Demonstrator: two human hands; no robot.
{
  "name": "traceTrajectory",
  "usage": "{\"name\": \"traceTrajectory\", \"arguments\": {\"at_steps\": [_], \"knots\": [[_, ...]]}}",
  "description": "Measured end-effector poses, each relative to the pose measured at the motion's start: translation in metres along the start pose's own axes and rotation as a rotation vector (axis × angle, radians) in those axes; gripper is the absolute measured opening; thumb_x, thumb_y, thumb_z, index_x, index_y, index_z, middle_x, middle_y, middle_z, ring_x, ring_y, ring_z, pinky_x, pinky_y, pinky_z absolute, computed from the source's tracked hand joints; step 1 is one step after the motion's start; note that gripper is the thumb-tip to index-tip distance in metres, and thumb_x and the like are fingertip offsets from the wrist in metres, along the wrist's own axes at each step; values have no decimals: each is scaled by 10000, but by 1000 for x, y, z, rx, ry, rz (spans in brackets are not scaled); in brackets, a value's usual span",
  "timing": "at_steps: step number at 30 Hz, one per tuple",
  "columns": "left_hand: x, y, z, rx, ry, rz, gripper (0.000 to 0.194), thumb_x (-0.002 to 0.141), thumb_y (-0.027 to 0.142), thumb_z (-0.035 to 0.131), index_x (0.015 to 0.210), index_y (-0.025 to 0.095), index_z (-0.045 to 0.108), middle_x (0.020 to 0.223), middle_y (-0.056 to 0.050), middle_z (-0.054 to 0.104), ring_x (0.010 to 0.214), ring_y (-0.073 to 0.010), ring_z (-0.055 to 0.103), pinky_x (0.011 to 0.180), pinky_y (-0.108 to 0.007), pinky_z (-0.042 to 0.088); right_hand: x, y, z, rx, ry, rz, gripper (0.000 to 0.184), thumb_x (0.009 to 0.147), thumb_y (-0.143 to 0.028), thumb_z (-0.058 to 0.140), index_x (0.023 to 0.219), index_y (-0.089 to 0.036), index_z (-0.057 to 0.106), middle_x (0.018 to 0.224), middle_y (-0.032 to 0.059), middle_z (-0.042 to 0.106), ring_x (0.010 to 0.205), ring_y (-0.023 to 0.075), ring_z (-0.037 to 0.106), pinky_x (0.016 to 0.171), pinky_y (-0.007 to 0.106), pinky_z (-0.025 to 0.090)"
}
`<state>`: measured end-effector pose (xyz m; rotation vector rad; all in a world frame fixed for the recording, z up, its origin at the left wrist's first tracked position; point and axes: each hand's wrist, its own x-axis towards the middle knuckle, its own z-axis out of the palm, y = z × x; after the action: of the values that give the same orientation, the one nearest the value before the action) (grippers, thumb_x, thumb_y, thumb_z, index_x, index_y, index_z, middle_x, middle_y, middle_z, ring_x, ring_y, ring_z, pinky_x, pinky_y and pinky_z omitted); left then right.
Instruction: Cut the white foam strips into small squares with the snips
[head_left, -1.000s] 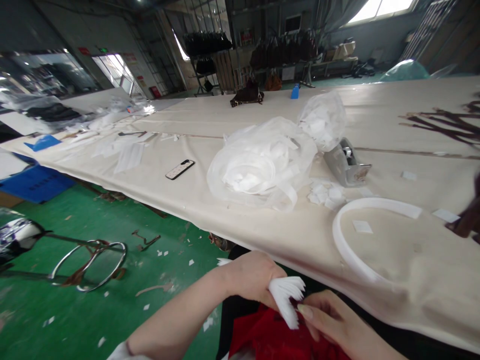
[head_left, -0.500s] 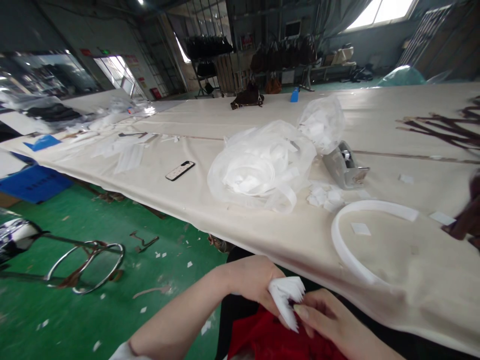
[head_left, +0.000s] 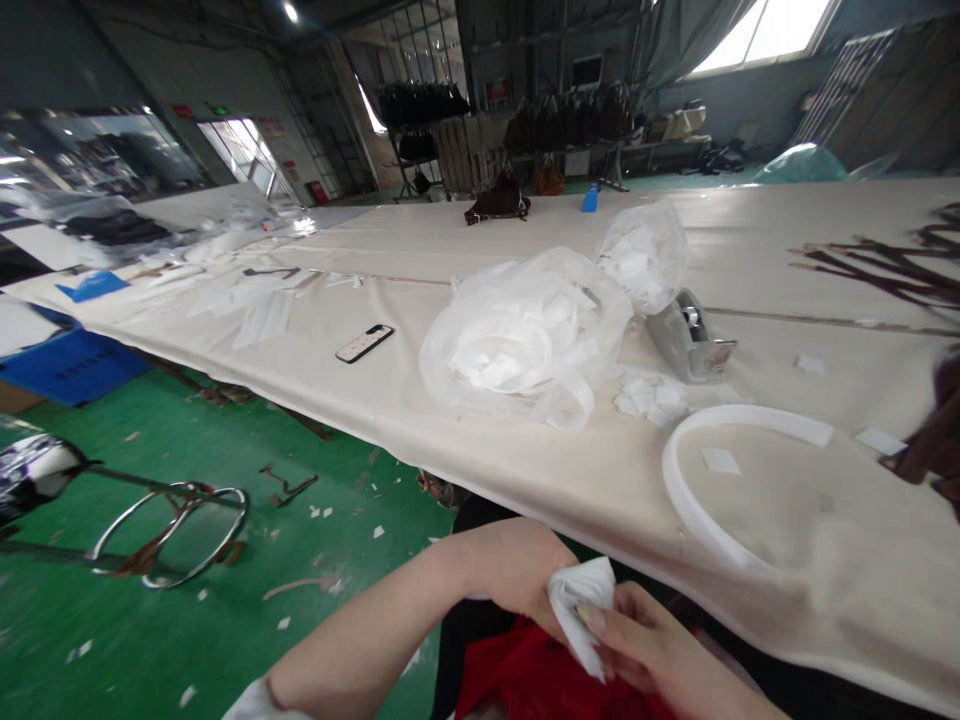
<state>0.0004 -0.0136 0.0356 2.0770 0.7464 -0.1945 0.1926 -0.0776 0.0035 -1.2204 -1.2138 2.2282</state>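
Low over my lap, in front of the table edge, my left hand (head_left: pixel 521 570) is closed around a folded white bundle (head_left: pixel 579 590) that looks like soft paper or cloth; its exact kind I cannot make out. The fingertips of my right hand (head_left: pixel 651 638) press on the bundle's near side, thumb on top. Most of my left fingers are hidden behind the bundle. Red fabric (head_left: pixel 517 670) lies on my lap beneath both hands.
On the cream-covered table (head_left: pixel 420 400) lie a clear plastic bag (head_left: pixel 517 330) of white pieces, a tape dispenser (head_left: pixel 686 340), a curled white strip (head_left: pixel 682 480), small white squares (head_left: pixel 649 395) and a phone (head_left: pixel 365 343). A metal-ringed stool base (head_left: pixel 172 535) stands at left.
My right thumb has moved onto the white bundle, and its frayed, spread end now looks folded together. Both hands stay in nearly the same place.
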Motion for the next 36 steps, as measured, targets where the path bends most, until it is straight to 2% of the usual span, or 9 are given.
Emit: {"name": "traceTrajectory", "arguments": {"at_steps": [9,16,18,23,25,27,30,33,36], "knots": [[3,-11,5,-87,-107,-21,399,674,559,755,661,199,582,497,80,455,456,-81,396,464,-204,282,0,1,0,-38,-62,-2,641,686,-773,609,555,-149,548,475,-58,329,482,61,188,474,270,97],[1,-6,3,-126,-81,-1,377,688,523,768,681,185,601,506,83,479,479,-78,436,510,-196,317,3,1,4,-1,-22,-46,629,668,-749,653,525,-163,475,465,-66,323,483,55,194,481,276,100],[-1,-3,0,-145,-48,16,367,681,506,781,679,180,614,496,84,470,484,-77,436,526,-193,323,2,4,3,27,-15,-43,631,672,-738,660,500,-171,443,440,-78,288,457,47,167,473,282,77],[-3,-1,-1,-155,158,157,335,661,480,806,675,178,662,527,71,516,541,-83,460,591,-188,340,3,16,-1,178,16,-100,618,758,-663,641,483,-197,343,415,-101,198,425,44,95,456,282,52],[-3,-3,3,-134,166,144,338,665,503,798,678,185,682,531,68,535,538,-85,463,594,-190,343,2,17,-3,221,20,-131,633,768,-670,619,480,-210,293,413,-103,171,417,47,78,451,282,60],[-3,-8,7,-93,124,61,359,661,540,787,683,194,694,526,67,545,515,-86,461,568,-193,337,-2,13,-6,232,52,-199,637,775,-684,592,481,-217,274,426,-91,192,429,62,119,457,281,106],[-3,-15,8,-87,109,-12,370,674,559,770,731,200,703,588,57,608,541,-102,516,554,-193,350,-12,1,-12,87,106,-282,593,814,-656,567,501,-212,328,501,-60,271,506,97,212,509,289,177],[-6,-17,3,-127,239,105,381,667,527,789,842,198,706,763,22,694,706,-146,610,664,-199,414,-19,-8,-15,-173,78,-217,552,838,-654,540,541,-199,437,519,-58,285,523,104,235,532,290,186],[-9,-14,-2,-88,342,205,420,652,513,803,907,197,695,942,-14,715,880,-188,635,788,-214,428,-18,-10,-15,-260,84,-144,573,828,-695,506,537,-204,446,479,-69,250,495,101,220,527,288,189]]}}
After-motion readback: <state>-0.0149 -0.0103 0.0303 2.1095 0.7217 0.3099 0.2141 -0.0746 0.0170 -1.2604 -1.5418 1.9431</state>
